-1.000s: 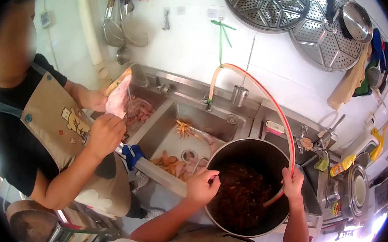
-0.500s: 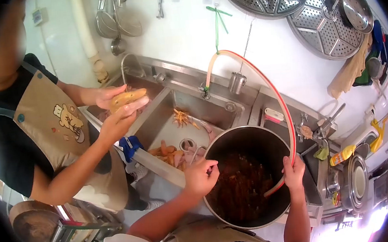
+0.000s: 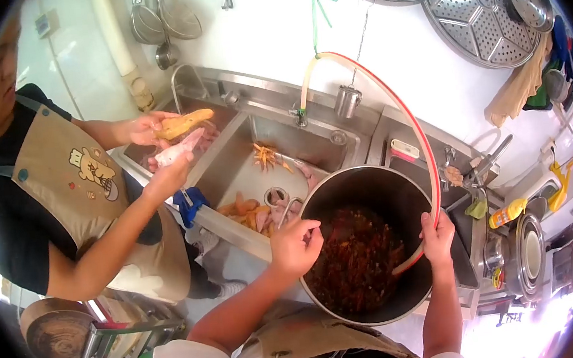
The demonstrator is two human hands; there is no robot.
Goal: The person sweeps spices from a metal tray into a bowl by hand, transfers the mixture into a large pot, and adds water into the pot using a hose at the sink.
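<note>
A large deep metal pot leans toward me, holding dark reddish-brown liquid with many bits in it. My left hand is closed at the pot's left rim, where a metal loop handle shows. At the right rim, my right hand is closed round a clear hose with a red stripe. The hose arches from the sink tap and its lower end reaches into the pot. Whether the right fingers also grip a pot handle is hidden.
On the left, a co-worker in an apron holds yellowish and pale pieces of meat. More meat pieces and chicken feet lie in the steel sink. A blue cloth hangs over its front edge. Perforated steamer plates hang above.
The pot is tilted more toward me, and its contents show more plainly. The co-worker's hands have moved apart, with a pale piece now visible in one.
</note>
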